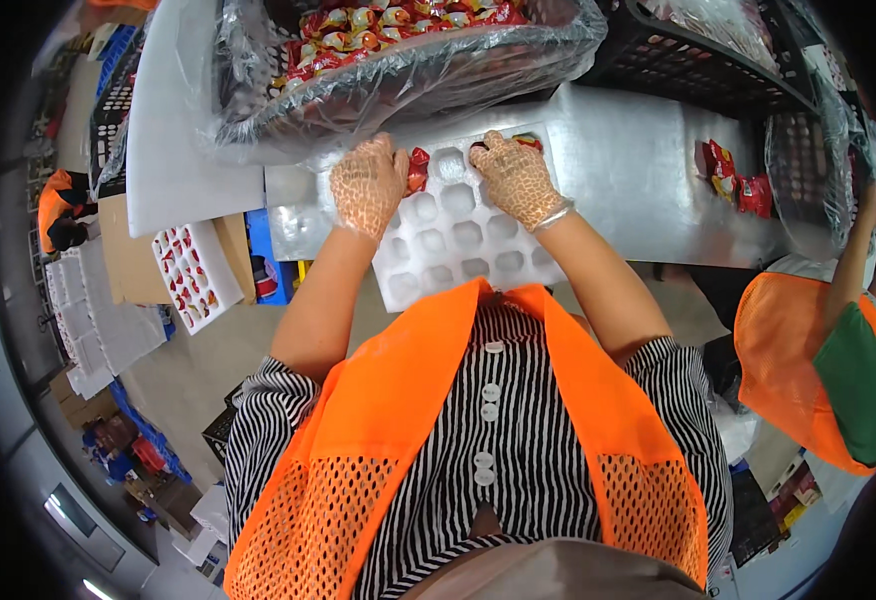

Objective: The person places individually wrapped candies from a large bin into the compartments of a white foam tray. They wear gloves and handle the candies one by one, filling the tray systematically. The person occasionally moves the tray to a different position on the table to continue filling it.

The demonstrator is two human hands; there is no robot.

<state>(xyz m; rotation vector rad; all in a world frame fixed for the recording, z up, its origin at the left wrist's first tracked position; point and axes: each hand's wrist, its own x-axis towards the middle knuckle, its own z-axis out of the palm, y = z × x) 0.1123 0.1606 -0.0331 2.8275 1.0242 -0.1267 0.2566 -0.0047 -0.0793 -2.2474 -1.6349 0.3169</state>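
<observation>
Fingers of both gloved hands curled over the far end of a white moulded tray [458, 240] on the steel tabletop [638, 170].

Left hand [368, 185]: fingers bent down, closed over a small red wrapped sweet [418, 170] at the tray's far left pockets. Right hand [516, 178]: fingers bent over the far right pockets, touching another red sweet [528, 142]; whether it is gripped, cannot tell. Most pockets nearer the person show bare. Just beyond the tray, a plastic-lined bin [408, 70] heaped with red and gold sweets. Loose red packets [733, 180] lie well to the right, near a second person in an orange vest [798, 350]. A filled tray [193, 275] sits on a cardboard box at left.
</observation>
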